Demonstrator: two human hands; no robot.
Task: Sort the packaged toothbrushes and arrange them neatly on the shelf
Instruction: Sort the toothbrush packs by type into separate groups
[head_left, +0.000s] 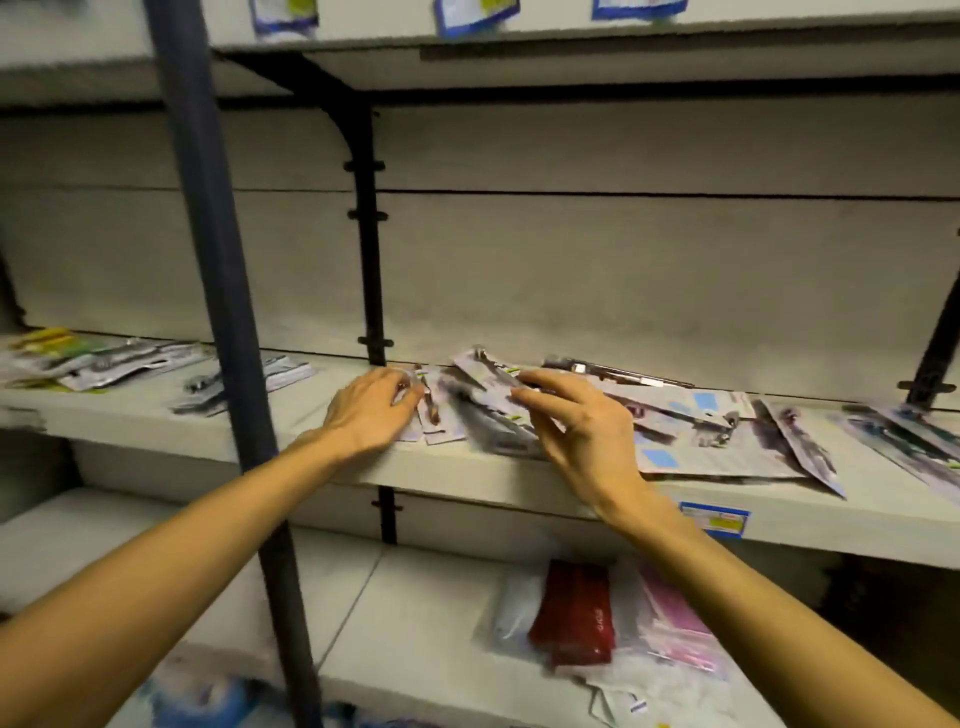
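Shelving of pale grey board (519, 478) carries the clutter; a dark blue upright post (218, 322) stands in front and crosses the left forearm, and a black bracket (371, 270) runs down the back panel between the hands. Flat packaged toothbrushes in silvery-white card (691, 436) lie scattered in overlapping heaps on the middle shelf — one loose pile under the hands, a few more far right, two small groups left of the post; blur stops an exact count. One blue-edged price label (716, 518) sits on the shelf edge; three more hang above. Below lie a dark red packet (576, 613) and pink packets in clear wrap (675, 634).

Two hands are in view; the left hand (371, 410) lies over a small toothbrush pack (434, 415), fingers curled at its edge, though blur hides the grip; the right hand (582, 426) has fingers loosely spread, thumb and forefinger touching a tilted pack (488, 379) atop the pile.
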